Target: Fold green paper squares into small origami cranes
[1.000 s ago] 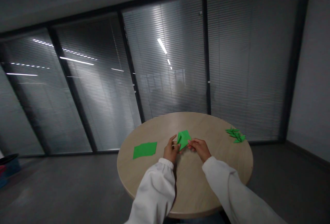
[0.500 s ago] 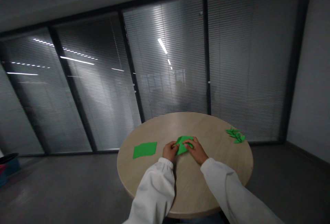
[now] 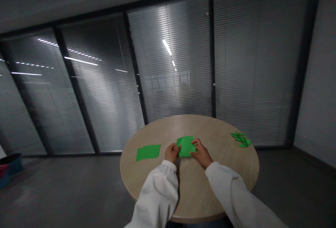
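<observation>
A green sheet of paper (image 3: 187, 146) with a crease near its left side is held between my two hands over the middle of the table. My left hand (image 3: 172, 152) pinches its left edge, thumb on top. At the right edge, my right hand (image 3: 202, 153) grips the paper between thumb and curled fingers. More green paper (image 3: 148, 152) lies flat to the left of my hands. Over at the right side of the table rests a small pile of folded green paper pieces (image 3: 242, 139), their exact shape too small to make out.
The round wooden table (image 3: 199, 193) has its curved edge close to my forearms. Glass partitions with blinds (image 3: 173, 95) stand behind it. On the floor at far left are a dark-rimmed blue bin (image 3: 14, 165) and a red and blue container (image 3: 3, 175).
The paper between my hands now lies more spread out and faces up. My right fingers have moved from over its surface to its right edge. The left hand keeps its pinch.
</observation>
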`<state>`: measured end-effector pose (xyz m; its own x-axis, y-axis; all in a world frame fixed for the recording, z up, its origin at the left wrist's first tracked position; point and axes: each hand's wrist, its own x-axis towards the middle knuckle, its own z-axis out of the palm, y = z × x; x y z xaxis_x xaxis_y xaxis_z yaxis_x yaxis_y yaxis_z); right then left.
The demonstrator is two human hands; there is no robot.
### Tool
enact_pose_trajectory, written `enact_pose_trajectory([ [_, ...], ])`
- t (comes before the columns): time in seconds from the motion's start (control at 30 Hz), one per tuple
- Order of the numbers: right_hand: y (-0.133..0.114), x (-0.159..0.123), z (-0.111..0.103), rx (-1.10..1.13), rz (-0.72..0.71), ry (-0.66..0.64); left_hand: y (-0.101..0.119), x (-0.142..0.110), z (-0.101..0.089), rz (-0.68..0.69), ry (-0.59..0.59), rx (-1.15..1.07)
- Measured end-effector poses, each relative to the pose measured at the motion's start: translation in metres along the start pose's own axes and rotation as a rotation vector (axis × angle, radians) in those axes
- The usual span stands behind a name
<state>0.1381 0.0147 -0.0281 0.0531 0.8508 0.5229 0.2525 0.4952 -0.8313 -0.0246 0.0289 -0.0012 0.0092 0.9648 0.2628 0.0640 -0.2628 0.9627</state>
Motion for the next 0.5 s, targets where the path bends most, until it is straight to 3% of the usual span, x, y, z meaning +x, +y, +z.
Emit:
enact_pose_trajectory([
  [0.13, -0.005, -0.003, 0.002, 0.183, 0.049, -0.095, -0.002, 0.002, -0.001, -0.037, 0.007, -0.038],
  [0.3, -0.005, 0.003, -0.002, 0.335, 0.133, -0.047, -0.002, -0.002, 0.001, -0.007, -0.126, -0.048],
  [0.5, 0.000, 0.006, -0.009, 0.168, 0.071, -0.003, 0.003, -0.008, 0.004, 0.017, -0.185, 0.079],
])
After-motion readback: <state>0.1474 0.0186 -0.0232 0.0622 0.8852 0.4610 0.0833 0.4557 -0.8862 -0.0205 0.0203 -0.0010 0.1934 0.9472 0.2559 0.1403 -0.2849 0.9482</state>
